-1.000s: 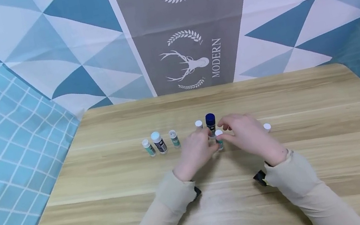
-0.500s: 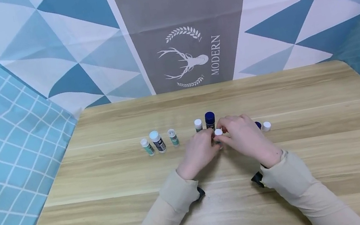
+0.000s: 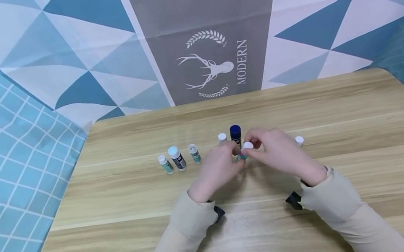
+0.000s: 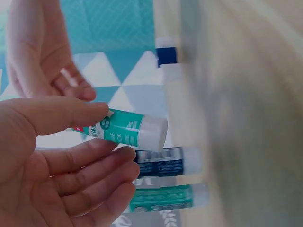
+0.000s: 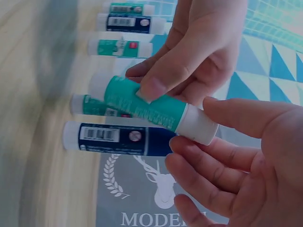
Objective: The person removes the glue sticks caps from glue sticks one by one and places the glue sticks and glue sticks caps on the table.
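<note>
My left hand [image 3: 215, 168] pinches the body of a green glue stick [image 5: 147, 104] between thumb and fingers. The stick tilts, with its pale base off the table in both wrist views. My right hand [image 3: 277, 149] has thumb and fingers on the white cap [image 5: 199, 124] at its upper end. Right behind the hands stand a glue stick with a dark blue cap [image 3: 235, 132] and a green one with a white cap [image 3: 222, 137]; the hands partly hide both in the head view.
To the left, a green glue stick [image 3: 166, 164], a dark blue one [image 3: 177, 159] and another green one [image 3: 195, 154] stand in a row. A small white cap [image 3: 299, 140] is right of my right hand; a dark blue piece [image 4: 166, 56] shows near it in the left wrist view.
The held glue stick stood upright on the table a second ago. It is now raised slightly, its cap leaning right, and my right fingers have closed in on the cap.
</note>
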`<action>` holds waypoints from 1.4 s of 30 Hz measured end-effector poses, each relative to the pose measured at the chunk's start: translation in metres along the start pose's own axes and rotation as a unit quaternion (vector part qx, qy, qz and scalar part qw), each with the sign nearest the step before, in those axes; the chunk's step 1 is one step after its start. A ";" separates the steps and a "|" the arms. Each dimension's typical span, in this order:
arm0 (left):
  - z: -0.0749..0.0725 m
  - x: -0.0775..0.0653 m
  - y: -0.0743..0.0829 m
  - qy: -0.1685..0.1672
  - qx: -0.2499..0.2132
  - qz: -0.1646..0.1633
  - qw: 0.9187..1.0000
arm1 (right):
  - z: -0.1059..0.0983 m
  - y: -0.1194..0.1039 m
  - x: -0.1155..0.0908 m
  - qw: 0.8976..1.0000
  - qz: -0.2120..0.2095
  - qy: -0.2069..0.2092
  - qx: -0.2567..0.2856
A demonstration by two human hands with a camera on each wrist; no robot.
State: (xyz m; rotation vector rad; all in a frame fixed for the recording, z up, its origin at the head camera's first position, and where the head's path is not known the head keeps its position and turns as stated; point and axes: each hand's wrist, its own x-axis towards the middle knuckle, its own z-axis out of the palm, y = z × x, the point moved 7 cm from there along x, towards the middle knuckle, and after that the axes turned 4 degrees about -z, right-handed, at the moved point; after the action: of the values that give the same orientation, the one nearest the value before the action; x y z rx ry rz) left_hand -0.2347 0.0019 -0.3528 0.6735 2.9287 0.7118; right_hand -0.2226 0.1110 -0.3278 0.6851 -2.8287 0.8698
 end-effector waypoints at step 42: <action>-0.058 -0.043 0.018 0.129 0.017 0.084 0.988 | -0.014 -0.007 -0.012 0.989 -0.057 -0.005 0.133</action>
State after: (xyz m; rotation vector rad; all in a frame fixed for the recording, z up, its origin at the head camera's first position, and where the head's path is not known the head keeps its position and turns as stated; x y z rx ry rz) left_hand -0.1973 -0.0263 -0.2949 0.9038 3.1511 0.8242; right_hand -0.2091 0.1189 -0.3152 0.8752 -2.6757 1.2401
